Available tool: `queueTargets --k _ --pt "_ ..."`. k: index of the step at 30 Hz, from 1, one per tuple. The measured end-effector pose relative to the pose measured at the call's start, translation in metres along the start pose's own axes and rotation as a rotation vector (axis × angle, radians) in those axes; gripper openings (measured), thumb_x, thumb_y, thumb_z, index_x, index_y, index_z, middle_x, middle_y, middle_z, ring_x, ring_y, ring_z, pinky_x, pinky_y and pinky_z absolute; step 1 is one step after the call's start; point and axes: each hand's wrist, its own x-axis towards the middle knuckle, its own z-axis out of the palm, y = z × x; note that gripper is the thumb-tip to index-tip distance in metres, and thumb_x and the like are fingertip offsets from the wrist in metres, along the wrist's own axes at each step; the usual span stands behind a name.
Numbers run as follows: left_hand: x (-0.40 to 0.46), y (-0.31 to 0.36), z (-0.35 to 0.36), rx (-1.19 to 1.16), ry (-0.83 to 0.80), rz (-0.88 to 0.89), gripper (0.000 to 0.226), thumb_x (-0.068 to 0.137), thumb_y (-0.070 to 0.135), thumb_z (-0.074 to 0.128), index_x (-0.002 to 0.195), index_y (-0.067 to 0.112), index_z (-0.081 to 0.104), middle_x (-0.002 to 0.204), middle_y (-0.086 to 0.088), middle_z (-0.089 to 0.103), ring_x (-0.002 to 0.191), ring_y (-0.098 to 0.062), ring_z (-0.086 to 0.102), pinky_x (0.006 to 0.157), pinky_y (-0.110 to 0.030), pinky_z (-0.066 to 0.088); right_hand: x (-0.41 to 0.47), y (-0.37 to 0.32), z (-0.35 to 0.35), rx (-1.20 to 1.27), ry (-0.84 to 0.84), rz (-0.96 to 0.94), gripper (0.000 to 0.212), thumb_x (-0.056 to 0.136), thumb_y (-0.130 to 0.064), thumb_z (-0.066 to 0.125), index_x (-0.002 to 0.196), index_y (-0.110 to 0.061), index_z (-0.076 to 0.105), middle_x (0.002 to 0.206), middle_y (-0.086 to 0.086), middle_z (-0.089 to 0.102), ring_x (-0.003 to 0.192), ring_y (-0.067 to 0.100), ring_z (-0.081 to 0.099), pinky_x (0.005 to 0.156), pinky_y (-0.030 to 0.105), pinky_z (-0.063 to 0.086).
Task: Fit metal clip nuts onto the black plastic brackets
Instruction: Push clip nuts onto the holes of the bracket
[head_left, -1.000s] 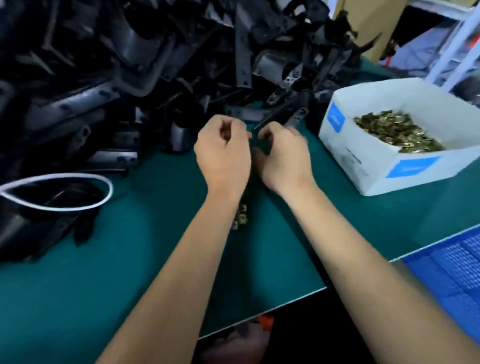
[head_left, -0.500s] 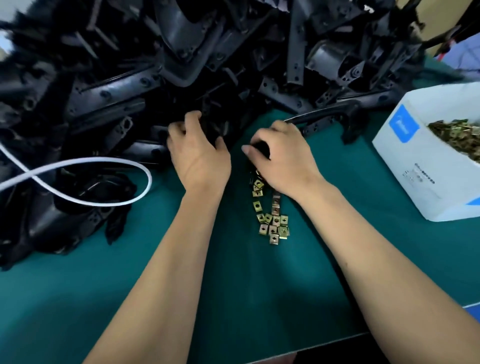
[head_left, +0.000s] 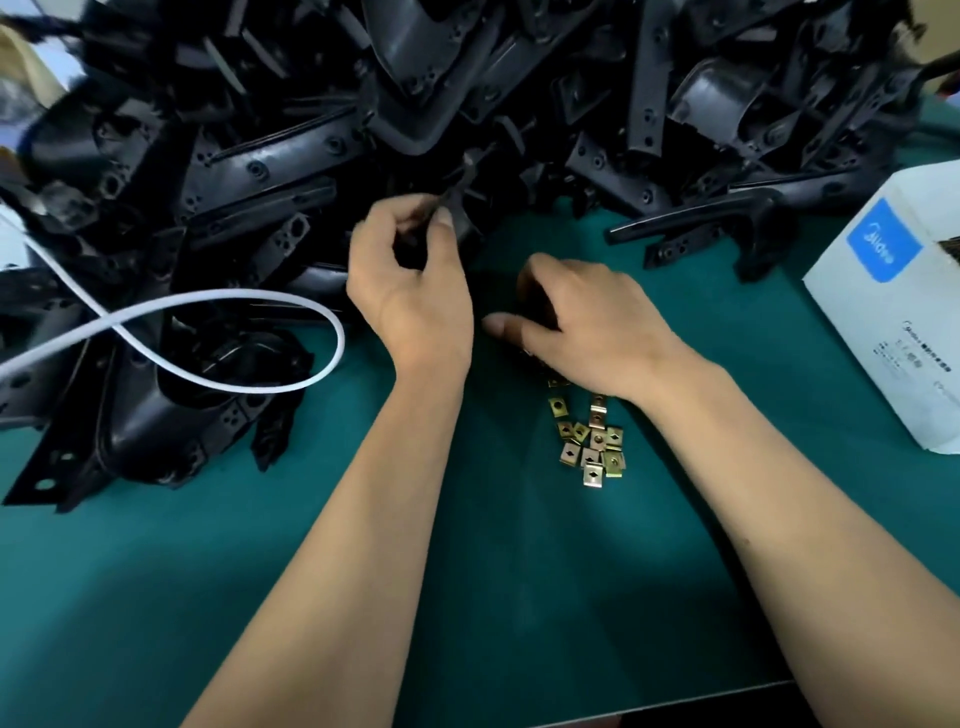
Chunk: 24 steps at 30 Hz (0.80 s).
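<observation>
Left hand (head_left: 410, 291) pinching a black bracket (head_left: 460, 208) at the pile's edge; right hand (head_left: 587, 322) curled just above the clip nuts (head_left: 589, 441), grip unclear.

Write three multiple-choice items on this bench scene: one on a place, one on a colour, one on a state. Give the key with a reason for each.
1. Where do the loose clip nuts lie?
A. inside the white box
B. on the mat just below the right hand
C. on top of the bracket heap

2. What colour is the table mat?
A. dark green
B. grey
C. red

3. What is the left hand doing?
A. lying flat on the mat
B. hanging open in the air
C. pinching a black bracket at the edge of the heap

Key:
1 B: the small gold pile sits on the mat beside the right hand and its wrist, well clear of the white box.
2 A: the bare mat is dark green throughout.
3 C: thumb and fingers close round a black bracket at the foot of the bracket heap.
</observation>
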Motion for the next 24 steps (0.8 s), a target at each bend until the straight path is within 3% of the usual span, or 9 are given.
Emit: queueTargets --k 3,6,9,11,13,15,17,20,24 --pt "0.007 0.022 -0.012 0.007 0.094 0.442 0.004 0.087 0.002 0.074 0.088 0.0 0.071 0.085 -0.007 0.068 0.08 -0.014 0.061 0.077 -0.025 0.051 -0.003 0.005 -0.009 0.06 -0.161 -0.054 0.053 0.071 -0.081 0.065 0.093 -0.034 0.054 0.087 -0.014 0.054 0.082 0.009 0.053 0.066 0.031 0.04" --pt "0.004 0.035 -0.017 0.104 0.089 0.749 0.007 0.08 -0.008 0.073 0.081 -0.002 0.07 0.083 -0.013 0.065 0.077 -0.016 0.058 0.072 -0.016 0.044 -0.004 0.008 -0.01 0.15 -0.165 -0.039 0.037 0.079 -0.063 0.075 0.085 -0.03 0.06 0.088 -0.012 0.055 0.083 0.007 0.053 0.07 0.031 0.042" --pt "-0.013 0.039 -0.014 0.325 -0.029 0.671 0.014 0.07 -0.006 0.065 0.081 0.003 0.069 0.09 -0.011 0.063 0.078 -0.022 0.058 0.063 -0.021 0.037 -0.003 0.004 -0.008 0.088 -0.13 -0.035 0.039 0.087 -0.059 0.059 0.094 -0.021 0.066 0.091 -0.006 0.061 0.085 0.019 0.059 0.076 0.04 0.049" --pt "-0.021 0.034 -0.009 0.495 -0.153 0.581 0.016 0.069 0.001 0.066 0.084 0.008 0.066 0.096 -0.008 0.062 0.087 -0.026 0.056 0.068 -0.022 0.032 -0.002 0.004 -0.006 0.121 -0.051 -0.022 0.027 0.094 -0.044 0.054 0.095 -0.018 0.061 0.084 0.001 0.064 0.079 0.03 0.06 0.068 0.044 0.05" --pt "-0.023 0.026 -0.005 0.604 -0.273 0.503 0.018 0.072 0.008 0.069 0.089 0.011 0.063 0.103 -0.008 0.059 0.096 -0.03 0.052 0.077 -0.031 0.041 -0.001 0.007 -0.003 0.114 0.024 0.035 0.012 0.098 -0.028 0.054 0.093 -0.019 0.048 0.072 0.004 0.059 0.067 0.034 0.056 0.057 0.043 0.045" --pt "-0.022 0.016 -0.002 0.69 -0.39 0.339 0.032 0.077 0.024 0.071 0.104 0.014 0.057 0.114 -0.007 0.054 0.104 -0.031 0.05 0.086 -0.042 0.046 0.0 0.008 -0.001 0.108 0.063 0.046 0.015 0.098 -0.023 0.057 0.093 -0.02 0.043 0.07 0.005 0.057 0.063 0.033 0.055 0.056 0.043 0.044" --pt "-0.022 0.006 0.0 0.803 -0.518 0.191 0.054 0.079 0.041 0.072 0.122 0.016 0.049 0.124 -0.01 0.051 0.112 -0.035 0.05 0.093 -0.045 0.047 0.0 0.009 0.0 0.214 0.136 0.038 0.015 0.098 -0.021 0.064 0.096 -0.016 0.05 0.07 0.0 0.059 0.063 0.024 0.055 0.06 0.039 0.044" --pt "-0.022 -0.005 0.003 0.904 -0.62 0.17 0.074 0.077 0.055 0.071 0.136 0.02 0.042 0.133 -0.012 0.051 0.124 -0.037 0.046 0.098 -0.048 0.042 -0.003 0.013 -0.003 0.379 0.214 0.081 0.008 0.094 -0.017 0.071 0.096 -0.015 0.063 0.071 -0.004 0.065 0.065 0.01 0.056 0.067 0.031 0.046" --pt "-0.017 -0.01 -0.006 0.739 -0.708 0.163 0.089 0.075 0.06 0.072 0.148 0.023 0.036 0.141 -0.008 0.051 0.131 -0.034 0.044 0.105 -0.048 0.038 -0.006 0.018 -0.009 0.54 0.165 0.14 0.021 0.095 -0.009 0.069 0.11 -0.022 0.077 0.092 -0.007 0.074 0.09 0.01 0.069 0.09 0.03 0.055"
